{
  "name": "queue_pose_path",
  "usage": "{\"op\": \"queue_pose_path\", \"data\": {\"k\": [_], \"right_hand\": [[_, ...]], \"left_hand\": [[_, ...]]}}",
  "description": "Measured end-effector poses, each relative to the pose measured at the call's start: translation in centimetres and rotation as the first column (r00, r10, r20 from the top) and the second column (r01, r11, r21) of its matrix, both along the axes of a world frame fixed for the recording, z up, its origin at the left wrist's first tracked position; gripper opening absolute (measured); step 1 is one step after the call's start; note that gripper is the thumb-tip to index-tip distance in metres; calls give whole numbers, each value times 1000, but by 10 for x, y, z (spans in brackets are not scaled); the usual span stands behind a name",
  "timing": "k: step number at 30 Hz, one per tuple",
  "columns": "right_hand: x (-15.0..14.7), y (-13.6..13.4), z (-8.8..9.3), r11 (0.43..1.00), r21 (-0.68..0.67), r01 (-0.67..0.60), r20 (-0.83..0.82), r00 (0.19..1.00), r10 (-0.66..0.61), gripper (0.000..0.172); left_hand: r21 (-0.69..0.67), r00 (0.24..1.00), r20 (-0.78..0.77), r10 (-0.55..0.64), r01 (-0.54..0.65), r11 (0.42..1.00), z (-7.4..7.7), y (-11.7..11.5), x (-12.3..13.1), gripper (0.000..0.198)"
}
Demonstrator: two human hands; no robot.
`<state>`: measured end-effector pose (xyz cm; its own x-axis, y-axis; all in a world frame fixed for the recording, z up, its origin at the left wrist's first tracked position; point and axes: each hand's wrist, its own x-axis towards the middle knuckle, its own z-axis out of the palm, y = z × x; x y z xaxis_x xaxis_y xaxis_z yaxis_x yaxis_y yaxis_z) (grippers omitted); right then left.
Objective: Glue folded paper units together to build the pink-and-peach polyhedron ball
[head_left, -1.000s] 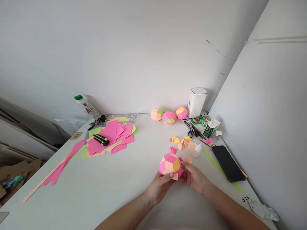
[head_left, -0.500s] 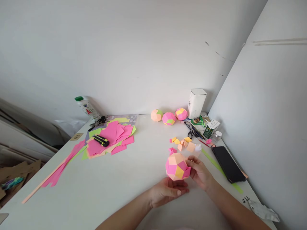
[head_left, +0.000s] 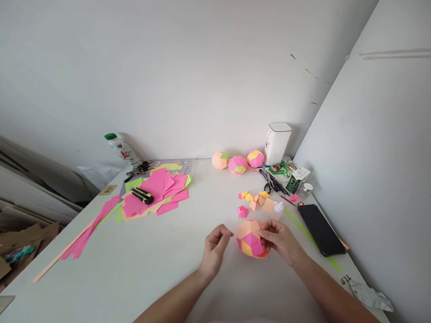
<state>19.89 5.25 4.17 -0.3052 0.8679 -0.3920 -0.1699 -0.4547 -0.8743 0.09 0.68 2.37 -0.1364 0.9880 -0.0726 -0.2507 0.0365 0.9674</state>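
A many-sided paper ball of peach, pink and yellow faces is in front of me, low over the white table. My right hand holds it at its right side, thumb on the outer face and fingers partly hidden behind. My left hand is just left of the ball, apart from it, with fingers curled and thumb against the index finger; nothing shows between them. Beyond the ball lie small folded paper pieces in yellow and peach and a pink folded piece.
Three finished-looking paper balls stand by the wall beside a white container. Scissors, pens and a small jar lie right, near a black phone. Left are paper sheets, a cutter, paper strips and a bottle.
My left hand has left the underside of the ball, risen to its left side and closed. The ball has turned and shifted slightly right, still in my right hand.
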Motion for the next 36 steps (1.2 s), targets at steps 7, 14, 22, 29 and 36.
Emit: {"op": "queue_pose_path", "data": {"k": [7,14,22,29,36], "right_hand": [[-2,1,0,988,-135,-68,-127,991,51,32],[-4,4,-5,986,-169,4,-237,971,-44,20],[-4,-2,-5,983,-100,-157,-290,949,122,25],[-4,-4,-4,974,-80,-210,-297,938,178,24],[-6,-7,-5,963,-37,-268,-338,910,240,27]], "left_hand": [[-131,942,127,-311,326,936,-2,-3,7,48],[-122,746,491,-449,569,813,5,-3,16,53],[-143,717,523,-461,607,782,9,-2,17,57],[-176,933,191,-303,337,925,-7,-7,11,49],[-23,924,-61,-377,376,926,-4,-12,10,44]]}}
